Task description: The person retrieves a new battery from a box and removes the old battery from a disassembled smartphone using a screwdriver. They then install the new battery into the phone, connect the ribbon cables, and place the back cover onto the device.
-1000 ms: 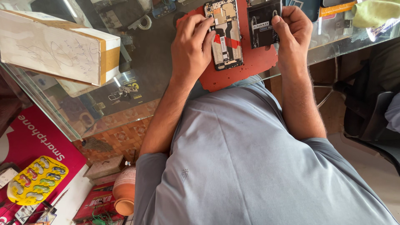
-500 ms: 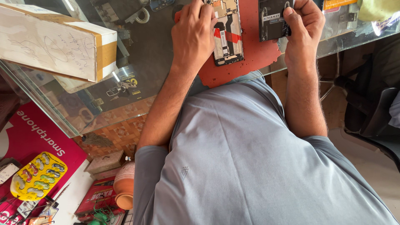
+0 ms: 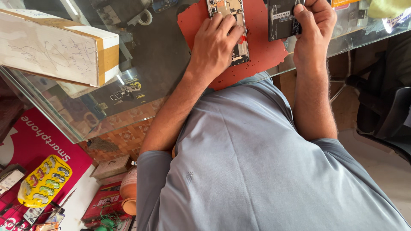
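An opened smartphone with its back cover off and its circuit boards bared (image 3: 233,25) is seen lying flat on a ragged red rubber work mat (image 3: 261,51), which rests on the glass-topped desk (image 3: 158,55) near the top of the view, at about twelve o'clock from the grey-shirted torso. The left hand (image 3: 214,45) is laid over the phone's lower half, its fingers (image 3: 224,28) spread and pressed flat on the frame, so that the phone is pinned to the mat rather than gripped. At about two o'clock, just beside the phone but apart from it, a flat black rectangular battery-like part (image 3: 280,21) is pinched at its edge between thumb and fingers of the right hand (image 3: 314,21), tilted up off the desk.

The phone is judged to be light, stiff and fragile: the bared boards and thin connectors would be damaged by pressure or twisting, so it is best taken by the long side rails of its frame. The black part is likewise judged light and rigid, smooth enough to slip, and best held by its edges.

A long cardboard box sealed with brown tape (image 3: 55,47) lies at ten o'clock on the desk, well apart from both hands.
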